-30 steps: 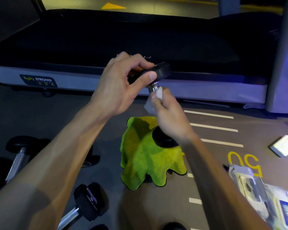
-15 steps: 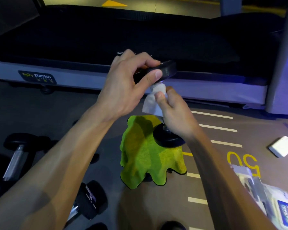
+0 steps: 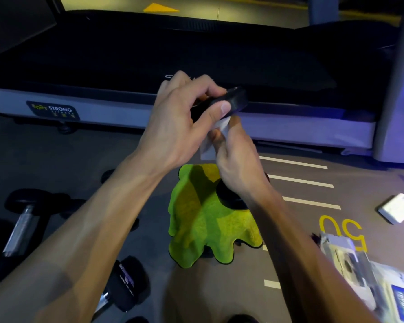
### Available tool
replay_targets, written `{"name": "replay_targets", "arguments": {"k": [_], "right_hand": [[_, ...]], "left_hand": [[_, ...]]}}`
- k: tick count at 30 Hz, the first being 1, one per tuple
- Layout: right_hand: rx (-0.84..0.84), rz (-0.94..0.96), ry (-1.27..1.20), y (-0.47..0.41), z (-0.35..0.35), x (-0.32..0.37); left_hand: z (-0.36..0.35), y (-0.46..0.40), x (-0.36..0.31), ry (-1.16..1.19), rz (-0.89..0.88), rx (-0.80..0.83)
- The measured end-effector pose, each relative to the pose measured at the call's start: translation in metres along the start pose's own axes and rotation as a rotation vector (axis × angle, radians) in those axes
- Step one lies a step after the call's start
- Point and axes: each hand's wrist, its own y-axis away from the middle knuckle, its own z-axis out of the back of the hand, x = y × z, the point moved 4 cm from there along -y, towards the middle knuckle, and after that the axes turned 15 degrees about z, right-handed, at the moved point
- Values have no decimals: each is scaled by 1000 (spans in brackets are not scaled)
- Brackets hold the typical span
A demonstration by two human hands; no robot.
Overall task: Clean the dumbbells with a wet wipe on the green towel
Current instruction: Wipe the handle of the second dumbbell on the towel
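Basically we stand the dumbbell point(image 3: 229, 197) upright over the green towel point(image 3: 203, 229), the left hand point(image 3: 180, 122) clamping its top head to steady it. Our right hand point(image 3: 236, 164), above the towel, is curled round the handle through the wet wipe point(image 3: 209, 148).

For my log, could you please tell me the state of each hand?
Left hand: grips the dumbbell by its top head.
Right hand: holds the wet wipe.
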Motion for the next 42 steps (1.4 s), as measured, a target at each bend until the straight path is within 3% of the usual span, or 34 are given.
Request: {"name": "replay_targets", "arguments": {"k": [3, 5, 9, 12, 14, 17, 19, 21, 24, 27, 29, 31, 34, 39, 42], "right_hand": [[-1, -34, -37, -5, 3, -4], [10, -25, -239, -10, 6, -8], [-51, -338, -784, -12, 4, -26], [-2, -328, -915, -13, 2, -29], [53, -222, -798, -12, 6, -24], [76, -55, -262, -11, 6, -8], [46, -87, 154, -5, -4, 7], [-25, -167, 303, 0, -10, 16], [-31, -77, 95, -9, -3, 9], [151, -134, -458, -20, 7, -10], [159, -252, -849, -18, 10, -22], [160, -298, -1016, -16, 10, -25], [139, -266, -977, -15, 10, -22], [94, -175, -618, -6, 12, -20], [109, -216, -392, 3, 15, -26]], "left_hand": [[-1, 1, -3, -6, -6, 6], [1, 0, -1, -7, 3, 18], [4, 3, 2, 22, 29, 38], [5, 4, 3, 31, 30, 36], [5, 2, 4, 33, 43, 34], [3, 1, 4, 23, 52, 27], [2, 2, 2, 18, 48, 23], [0, 3, -2, 13, 38, 25], [1, 3, -3, -1, 32, 29], [3, 4, -1, 22, 32, 28], [1, 7, -2, 47, 26, 34], [0, 7, -5, 59, 19, 31], [1, 4, -4, 52, 33, 31], [2, 6, -2, 47, 45, 30], [2, 6, -1, 47, 46, 18]]}}
